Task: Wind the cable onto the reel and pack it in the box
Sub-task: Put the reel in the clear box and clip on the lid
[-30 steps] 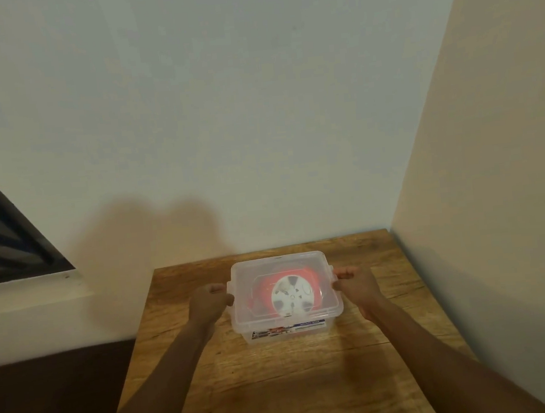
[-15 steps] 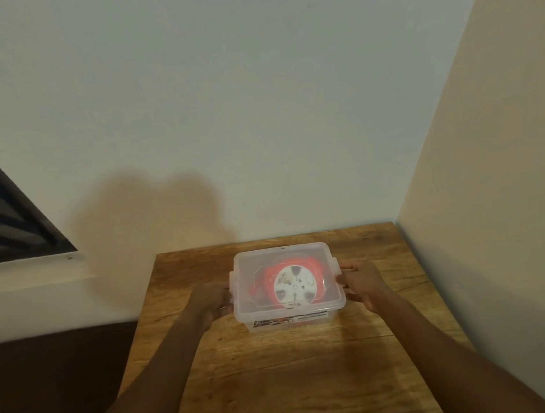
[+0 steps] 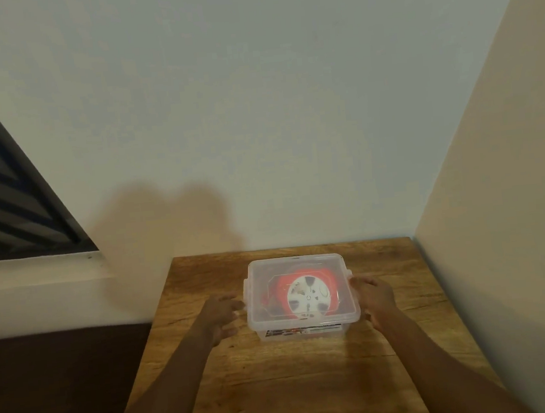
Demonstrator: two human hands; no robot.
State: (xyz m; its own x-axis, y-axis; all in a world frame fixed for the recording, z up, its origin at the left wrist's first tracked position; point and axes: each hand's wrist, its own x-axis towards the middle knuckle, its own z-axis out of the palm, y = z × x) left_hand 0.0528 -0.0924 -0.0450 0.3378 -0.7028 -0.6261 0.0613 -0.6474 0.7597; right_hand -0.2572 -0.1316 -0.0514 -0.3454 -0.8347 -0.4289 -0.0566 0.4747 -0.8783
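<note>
One clear plastic box (image 3: pixel 303 328) sits on the wooden desk (image 3: pixel 282 388), its translucent lid (image 3: pixel 264 310) on. A label strip runs along its near wall, between the two hands, but the print is too small and blurred to read. Inside, seen through the lid, lies one round reel (image 3: pixel 309 297) with a white hub face and orange-red around it. The left hand (image 3: pixel 222 312) rests at the box's left edge, fingers curled loosely; whether that grip actually presses the box I cannot tell. The right hand (image 3: pixel 375 298) has its fingers against the right rim, grip closed on the box. The desk's grain is warm and knotty.
</note>
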